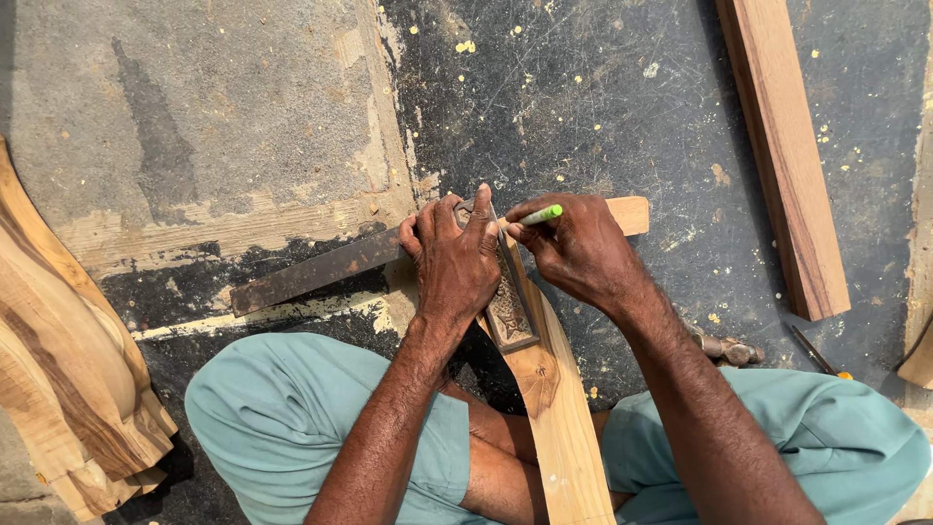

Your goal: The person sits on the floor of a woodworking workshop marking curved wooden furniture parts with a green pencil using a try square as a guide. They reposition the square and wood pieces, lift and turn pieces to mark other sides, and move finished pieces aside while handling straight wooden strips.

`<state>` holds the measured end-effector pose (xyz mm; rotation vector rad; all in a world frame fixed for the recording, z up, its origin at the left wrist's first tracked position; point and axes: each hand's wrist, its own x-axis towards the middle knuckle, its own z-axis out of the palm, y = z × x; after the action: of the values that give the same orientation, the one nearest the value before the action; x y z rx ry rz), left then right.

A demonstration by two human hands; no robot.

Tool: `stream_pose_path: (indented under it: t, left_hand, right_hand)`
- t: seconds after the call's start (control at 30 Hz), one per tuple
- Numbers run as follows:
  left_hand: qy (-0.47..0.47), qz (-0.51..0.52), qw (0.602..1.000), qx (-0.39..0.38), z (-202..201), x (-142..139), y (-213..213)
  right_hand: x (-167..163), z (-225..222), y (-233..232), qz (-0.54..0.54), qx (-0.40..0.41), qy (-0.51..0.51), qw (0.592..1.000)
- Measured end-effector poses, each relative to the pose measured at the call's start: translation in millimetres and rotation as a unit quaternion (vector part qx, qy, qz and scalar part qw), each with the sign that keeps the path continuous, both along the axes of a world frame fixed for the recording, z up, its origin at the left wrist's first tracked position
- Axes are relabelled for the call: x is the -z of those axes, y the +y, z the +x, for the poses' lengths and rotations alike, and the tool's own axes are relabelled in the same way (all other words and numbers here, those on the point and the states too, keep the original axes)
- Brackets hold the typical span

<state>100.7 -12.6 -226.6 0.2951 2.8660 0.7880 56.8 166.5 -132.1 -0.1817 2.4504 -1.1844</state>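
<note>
My left hand [455, 262] presses down on a try square whose dark metal blade [311, 272] runs out to the left over the floor and whose wooden stock [510, 313] lies along a narrow light wooden plank [564, 418]. The plank runs from between my knees up to its end [632, 214]. My right hand [578, 248] holds a green-capped pen [537, 216], its tip at the square's edge on the plank.
A longer brown wooden board [782, 146] lies on the dark, scratched floor at the upper right. A thick curved piece of carved wood [63, 360] sits at the left edge. A small dark tool [724, 347] and a pencil-like item [812, 352] lie by my right knee.
</note>
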Motion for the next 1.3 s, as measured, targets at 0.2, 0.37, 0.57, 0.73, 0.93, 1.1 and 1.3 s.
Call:
stream_pose_path:
  t: [0.2,0.37,0.57,0.73,0.93,1.1,1.3]
  left_hand:
    - [-0.001,-0.006,1.000,-0.004,-1,1,1]
    - [-0.005,0.003,1.000,-0.007,-1,-1,1]
    - [0.009,-0.009,1.000,-0.002,1,3,1]
    - [-0.004,-0.003,1.000,-0.003,3,8,0]
    - [0.004,0.006,1.000,-0.002,1,5,-1]
    - [0.004,0.011,1.000,0.004,-1,3,-1]
    - [-0.062,0.107,0.992,-0.022,-27,12,-36]
  right_hand:
    - [-31,34,9,-0.014,-0.044,0.016,0.999]
    - [-27,3,-3,0.207,-0.053,-0.242,0.946]
    - [-8,9,4,-0.009,0.004,-0.028,1.000]
    - [-24,40,14,0.011,-0.040,-0.030,0.999]
    - [-10,-9,-1,0.071,-0.007,-0.107,0.992]
    - [4,17,27,-0.007,0.133,-0.043,0.990]
    - [-5,117,33,0.000,0.245,-0.275,0.930]
